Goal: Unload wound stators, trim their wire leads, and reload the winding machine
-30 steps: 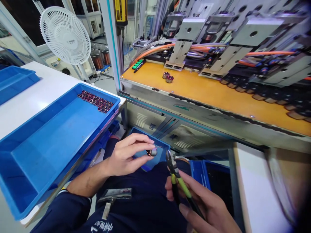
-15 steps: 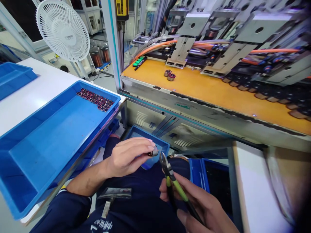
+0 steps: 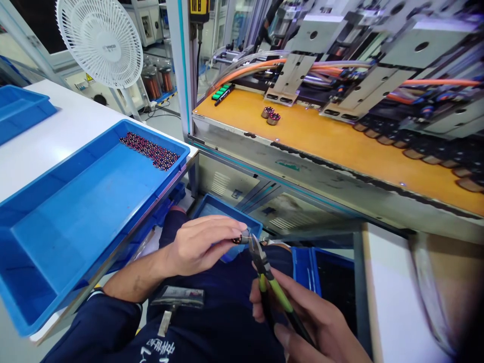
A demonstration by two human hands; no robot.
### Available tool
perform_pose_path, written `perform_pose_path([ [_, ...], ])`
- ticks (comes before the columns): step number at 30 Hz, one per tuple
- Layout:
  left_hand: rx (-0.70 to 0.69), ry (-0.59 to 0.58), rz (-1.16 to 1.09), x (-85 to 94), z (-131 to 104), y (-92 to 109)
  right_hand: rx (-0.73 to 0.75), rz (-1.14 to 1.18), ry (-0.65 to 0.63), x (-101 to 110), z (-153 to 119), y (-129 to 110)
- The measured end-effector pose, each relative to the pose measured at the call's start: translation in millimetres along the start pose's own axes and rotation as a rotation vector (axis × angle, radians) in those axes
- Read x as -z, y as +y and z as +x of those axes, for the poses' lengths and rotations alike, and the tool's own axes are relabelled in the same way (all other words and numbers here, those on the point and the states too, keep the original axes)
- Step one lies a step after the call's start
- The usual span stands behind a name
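My left hand (image 3: 206, 242) pinches a small wound motor stator (image 3: 242, 237) between thumb and fingertips, above my lap. My right hand (image 3: 310, 317) is wrapped round the green-and-black handles of a pair of cutting pliers (image 3: 264, 267). The pliers' jaws point up at the stator's right end, close to a thin wire there; whether they touch it I cannot tell. Behind my left hand, a blue bin (image 3: 215, 204) stands low down. To the left, a large blue tray (image 3: 75, 217) holds many similar stators (image 3: 151, 150), packed in its far corner.
Two stators (image 3: 271, 115) stand on the orange machine bench (image 3: 325, 133), with a black pen (image 3: 224, 95) near its left end. A row of dark parts (image 3: 416, 148) lines the bench's right side. A white fan (image 3: 102, 45) stands behind the white table (image 3: 75, 113).
The plier jaws have come up against the stator's end, narrowing the gap to my left hand. The view has shifted slightly; both hands keep their holds.
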State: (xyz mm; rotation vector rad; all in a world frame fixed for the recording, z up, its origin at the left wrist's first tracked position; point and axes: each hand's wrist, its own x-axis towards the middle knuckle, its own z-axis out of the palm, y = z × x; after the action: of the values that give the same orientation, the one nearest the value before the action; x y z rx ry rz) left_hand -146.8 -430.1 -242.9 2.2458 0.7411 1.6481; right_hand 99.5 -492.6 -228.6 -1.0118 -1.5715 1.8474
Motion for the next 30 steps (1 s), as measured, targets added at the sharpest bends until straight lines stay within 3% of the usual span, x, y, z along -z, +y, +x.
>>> perform_pose_path([
  [9,0.007,0.010,-0.014,0.9,-1.9,0.4,-0.003,-0.037,0.030,-3.2,1.0,-1.1],
  [16,0.040,-0.013,0.006,1.6,-1.5,2.0,0.007,-0.290,0.162,0.9,8.4,3.8],
  [20,0.094,-0.024,0.001,1.8,-3.8,1.5,-0.028,-0.328,0.171,8.9,17.6,3.1],
  [22,0.205,-0.001,-0.074,0.8,-7.8,-0.4,-0.029,-0.405,0.177,14.3,20.7,2.1],
  [26,0.709,0.172,-0.557,-4.9,-21.7,-7.9,0.177,-0.764,0.263,41.7,35.4,-15.1],
  [30,1.053,0.256,-0.865,-4.0,-38.9,-6.2,0.477,-1.221,0.654,105.1,86.8,-66.2],
])
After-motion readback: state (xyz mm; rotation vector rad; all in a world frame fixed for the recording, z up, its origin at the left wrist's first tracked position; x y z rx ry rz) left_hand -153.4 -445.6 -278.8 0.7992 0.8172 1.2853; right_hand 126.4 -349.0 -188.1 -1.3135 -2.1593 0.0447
